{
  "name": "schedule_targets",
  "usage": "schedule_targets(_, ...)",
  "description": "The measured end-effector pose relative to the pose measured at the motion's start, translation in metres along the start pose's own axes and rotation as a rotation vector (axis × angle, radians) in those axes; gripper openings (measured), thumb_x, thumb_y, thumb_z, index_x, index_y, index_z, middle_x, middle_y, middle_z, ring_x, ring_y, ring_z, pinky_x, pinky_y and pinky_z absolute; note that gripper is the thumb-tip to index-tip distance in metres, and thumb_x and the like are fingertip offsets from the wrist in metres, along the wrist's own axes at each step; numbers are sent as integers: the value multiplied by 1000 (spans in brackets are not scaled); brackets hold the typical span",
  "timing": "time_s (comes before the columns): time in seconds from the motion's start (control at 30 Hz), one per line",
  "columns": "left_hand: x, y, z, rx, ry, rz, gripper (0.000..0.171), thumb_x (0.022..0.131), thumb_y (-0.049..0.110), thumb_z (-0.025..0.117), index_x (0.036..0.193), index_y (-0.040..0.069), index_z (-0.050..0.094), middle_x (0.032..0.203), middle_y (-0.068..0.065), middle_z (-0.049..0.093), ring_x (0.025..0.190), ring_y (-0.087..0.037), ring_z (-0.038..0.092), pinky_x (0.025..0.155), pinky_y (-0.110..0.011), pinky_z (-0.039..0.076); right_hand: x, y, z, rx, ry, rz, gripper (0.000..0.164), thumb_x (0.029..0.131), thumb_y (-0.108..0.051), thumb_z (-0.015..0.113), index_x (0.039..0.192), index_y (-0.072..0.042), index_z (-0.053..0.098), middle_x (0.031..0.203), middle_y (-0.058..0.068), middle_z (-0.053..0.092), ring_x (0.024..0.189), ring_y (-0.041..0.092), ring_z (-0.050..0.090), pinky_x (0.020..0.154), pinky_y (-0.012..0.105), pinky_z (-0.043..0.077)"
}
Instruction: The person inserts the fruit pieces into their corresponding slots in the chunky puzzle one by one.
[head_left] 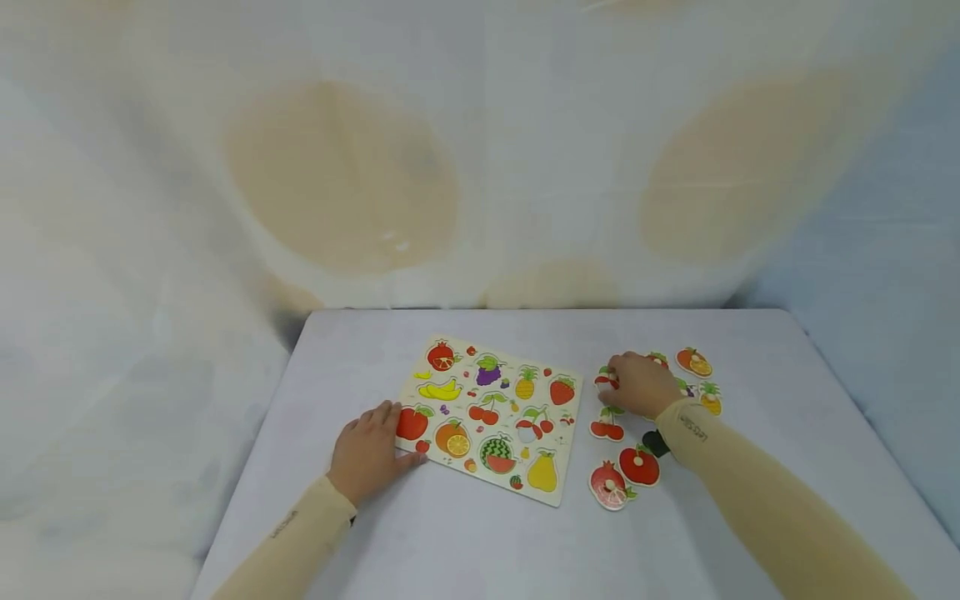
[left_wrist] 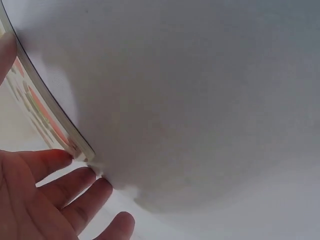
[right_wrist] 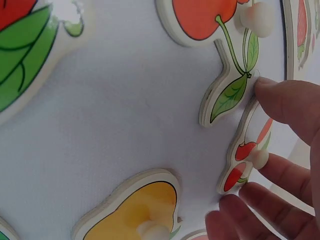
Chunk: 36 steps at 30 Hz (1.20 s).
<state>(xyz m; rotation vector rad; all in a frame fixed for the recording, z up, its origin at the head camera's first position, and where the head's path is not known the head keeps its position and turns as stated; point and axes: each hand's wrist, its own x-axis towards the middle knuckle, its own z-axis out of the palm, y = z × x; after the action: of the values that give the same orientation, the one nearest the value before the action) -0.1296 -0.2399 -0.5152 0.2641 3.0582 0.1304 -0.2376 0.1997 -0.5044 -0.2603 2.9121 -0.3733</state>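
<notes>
A wooden fruit puzzle board lies slightly turned on the table. My left hand rests at its near left corner, its fingers along the left edge and its thumb by the near edge. In the left wrist view the fingers are relaxed and apart. To the right, my right hand is over the loose pieces. Its thumb and fingers are spread about a red fruit piece with a white knob. The index fingertip is close to the knob; a firm hold is not visible. A cherry piece lies just nearer.
Near the right forearm lie an apple piece and a pomegranate piece. Beyond the hand are an orange piece and a pineapple piece. A pear piece shows in the right wrist view. A patterned cloth hangs behind the table.
</notes>
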Motion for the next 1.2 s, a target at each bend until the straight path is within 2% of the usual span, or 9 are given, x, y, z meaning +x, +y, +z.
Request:
schedule_targets(0.2,4,-7,2,-53,19,16,89,77,61,77,145,10,52,144,-22,49,132,-42,44,103,-58,42,-6,-1,-5,12,-5,11,49,79,-32,84,113,0,67,91,7,62,76,23,57,74,41,56)
schedule_targets(0.33,6,-7,2,-79,-9,7,87,78,59,78,147,13,51,144,-21,49,132,-42,44,98,-56,47,-8,1,-7,16,-3,21,49,79,-29,84,113,1,66,91,8,63,78,24,57,75,42,56)
schedule_targets(0.57,7,-7,3,-134,-23,-27,88,78,57,79,148,14,49,147,-21,46,133,-43,41,97,-71,38,-12,7,-10,19,11,1,48,78,-29,83,112,0,68,93,7,64,78,23,58,79,45,56)
schedule_targets(0.77,7,-12,7,-121,-25,-23,90,79,57,78,150,12,46,148,-20,45,134,-43,39,99,-69,39,-20,9,-18,32,35,-1,47,78,-31,84,113,-3,69,97,7,65,82,24,58,82,45,55)
schedule_targets(0.9,6,-16,0,-119,-39,-6,85,81,51,79,150,11,47,147,-21,46,134,-43,40,101,-65,39,-30,-3,-27,57,38,-12,46,78,-31,84,113,-5,69,101,8,65,86,25,57,82,45,54)
schedule_targets(1.03,5,-20,-8,-120,-53,28,81,82,43,81,148,10,49,145,-22,48,131,-43,43,103,-61,40,-39,-20,-32,88,22,-47,45,78,-31,85,112,-6,69,100,6,64,84,23,57,76,39,56)
schedule_targets(1.2,4,-24,-13,-129,-68,49,81,81,39,82,147,6,49,142,-22,49,127,-43,46,101,-56,44,-46,-44,-26,121,-7,-70,43,77,-31,85,111,-10,70,99,2,62,80,18,57,71,32,56)
